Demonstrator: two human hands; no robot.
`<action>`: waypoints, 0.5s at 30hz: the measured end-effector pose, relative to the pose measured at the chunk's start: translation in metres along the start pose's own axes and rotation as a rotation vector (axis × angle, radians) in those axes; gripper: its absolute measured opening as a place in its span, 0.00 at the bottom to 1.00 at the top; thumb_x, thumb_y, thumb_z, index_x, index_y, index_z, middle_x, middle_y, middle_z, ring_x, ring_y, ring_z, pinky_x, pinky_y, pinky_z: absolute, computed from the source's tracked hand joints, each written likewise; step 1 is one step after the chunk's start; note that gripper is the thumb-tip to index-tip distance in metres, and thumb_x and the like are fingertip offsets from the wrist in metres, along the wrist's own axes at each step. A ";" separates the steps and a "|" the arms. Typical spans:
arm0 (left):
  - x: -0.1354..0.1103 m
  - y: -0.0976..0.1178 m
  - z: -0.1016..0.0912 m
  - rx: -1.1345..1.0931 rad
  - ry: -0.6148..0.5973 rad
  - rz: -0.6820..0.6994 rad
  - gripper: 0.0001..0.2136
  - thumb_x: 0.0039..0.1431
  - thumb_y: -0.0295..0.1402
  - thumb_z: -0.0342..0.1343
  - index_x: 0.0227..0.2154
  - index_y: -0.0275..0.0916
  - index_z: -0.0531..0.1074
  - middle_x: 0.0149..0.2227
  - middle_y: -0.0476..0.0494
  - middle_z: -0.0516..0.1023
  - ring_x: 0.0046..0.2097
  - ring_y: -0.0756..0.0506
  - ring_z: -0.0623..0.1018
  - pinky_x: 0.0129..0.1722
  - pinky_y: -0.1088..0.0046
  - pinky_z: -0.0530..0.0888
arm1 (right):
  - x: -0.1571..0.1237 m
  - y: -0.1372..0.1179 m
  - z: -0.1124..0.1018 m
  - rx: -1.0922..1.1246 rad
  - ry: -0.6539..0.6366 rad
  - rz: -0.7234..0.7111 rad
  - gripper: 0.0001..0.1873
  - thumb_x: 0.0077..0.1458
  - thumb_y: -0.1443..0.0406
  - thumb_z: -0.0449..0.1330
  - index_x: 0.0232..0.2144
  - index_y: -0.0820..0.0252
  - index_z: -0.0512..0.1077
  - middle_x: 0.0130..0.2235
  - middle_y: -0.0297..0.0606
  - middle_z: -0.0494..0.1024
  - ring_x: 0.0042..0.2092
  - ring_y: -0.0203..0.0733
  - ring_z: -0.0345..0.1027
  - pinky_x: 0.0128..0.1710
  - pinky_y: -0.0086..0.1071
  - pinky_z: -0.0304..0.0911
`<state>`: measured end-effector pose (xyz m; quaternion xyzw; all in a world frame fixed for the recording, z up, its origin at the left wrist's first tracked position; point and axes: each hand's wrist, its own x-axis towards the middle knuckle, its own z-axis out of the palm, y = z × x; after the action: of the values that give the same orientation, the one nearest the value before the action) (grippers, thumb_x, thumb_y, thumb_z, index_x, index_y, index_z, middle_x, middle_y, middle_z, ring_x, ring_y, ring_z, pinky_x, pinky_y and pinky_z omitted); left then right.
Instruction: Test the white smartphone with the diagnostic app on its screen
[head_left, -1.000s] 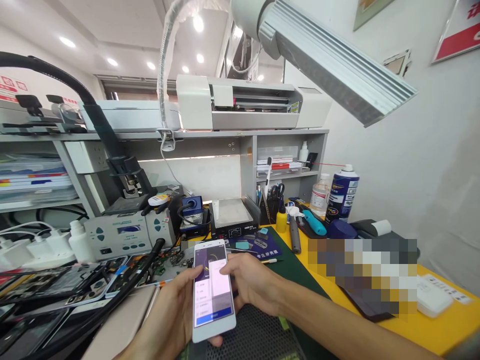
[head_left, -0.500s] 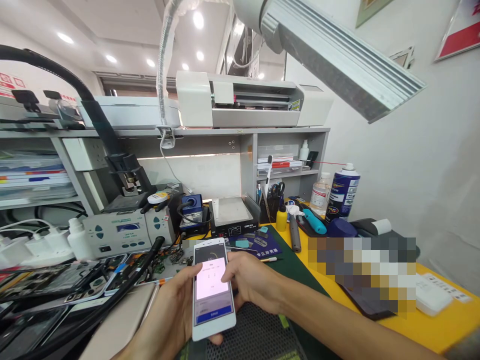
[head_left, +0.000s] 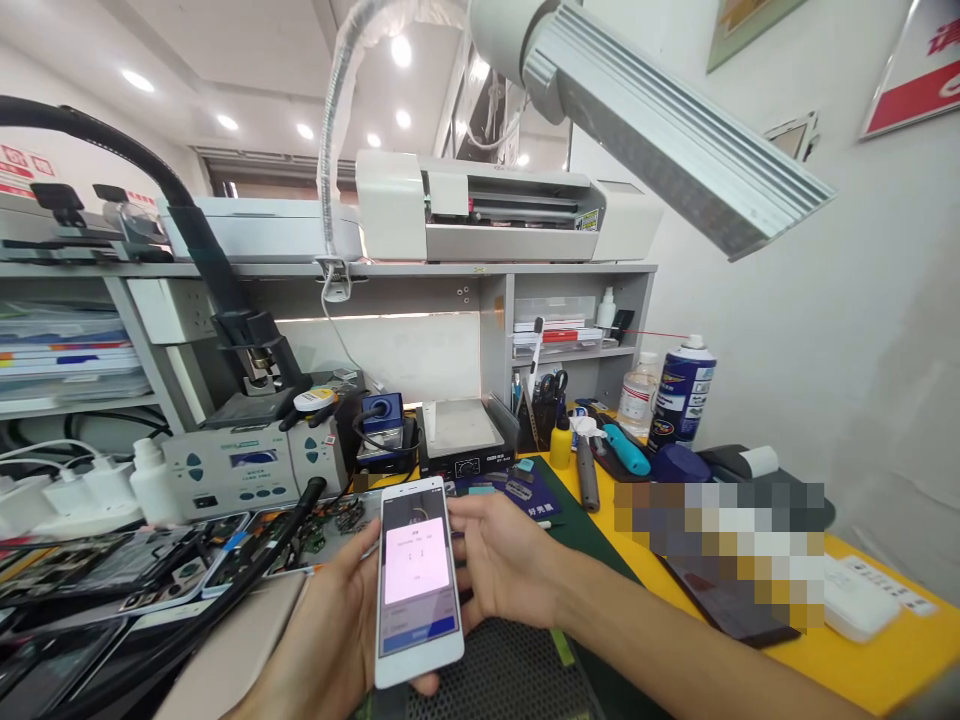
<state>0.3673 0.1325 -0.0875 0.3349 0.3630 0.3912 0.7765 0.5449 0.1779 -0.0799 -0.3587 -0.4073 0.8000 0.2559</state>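
Note:
A white smartphone (head_left: 420, 590) is held upright and slightly tilted above the bench, its screen lit with a pale pink pop-up box over a darker page. My left hand (head_left: 337, 610) is closed around its left side from below, with a fingertip showing under the lower edge. At the right edge of the phone is my right hand (head_left: 510, 565), its thumb along the upper side and its other fingers curled behind, partly hidden. Beneath the hands lies a black perforated mat (head_left: 495, 675) on a green work mat (head_left: 592, 585).
To the left stand a soldering station (head_left: 255, 465), a thick black hose (head_left: 262, 570) and opened phones with loose circuit boards (head_left: 330, 530). A small heating plate (head_left: 465, 430) sits behind. At right are a spray can (head_left: 682, 395) and a dark phone (head_left: 720, 600). Overhead hangs a lamp (head_left: 667, 120).
My right thumb has moved off the screen to the phone's upper right side. The left thumb has also drawn back from the screen. The phone has shifted slightly left.

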 end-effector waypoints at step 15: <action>-0.001 0.002 0.009 -0.006 0.034 -0.004 0.28 0.62 0.48 0.54 0.60 0.37 0.66 0.43 0.34 0.84 0.33 0.36 0.82 0.20 0.63 0.78 | 0.002 0.001 -0.007 0.090 -0.035 0.039 0.15 0.55 0.54 0.53 0.32 0.60 0.69 0.32 0.37 0.73 0.33 0.44 0.68 0.40 0.46 0.62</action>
<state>0.3736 0.1299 -0.0811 0.3254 0.3757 0.3964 0.7719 0.5489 0.1818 -0.0846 -0.3406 -0.3685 0.8284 0.2489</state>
